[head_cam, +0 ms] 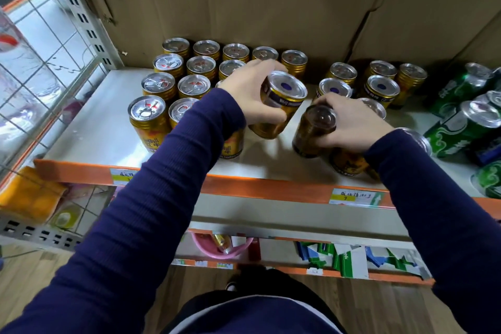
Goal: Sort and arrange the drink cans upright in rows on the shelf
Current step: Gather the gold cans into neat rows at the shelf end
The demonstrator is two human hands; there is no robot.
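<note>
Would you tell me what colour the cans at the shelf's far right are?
Those cans are green with white markings; head view.

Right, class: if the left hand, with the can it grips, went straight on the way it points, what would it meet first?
Probably the upright gold can at the right end of the back row, just beyond the left hand and its tilted can. Depth is unclear, so it may pass above.

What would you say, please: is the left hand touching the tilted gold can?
Touching. The head view shows the left hand with thumb and fingers curled round the tilted gold can.
</note>
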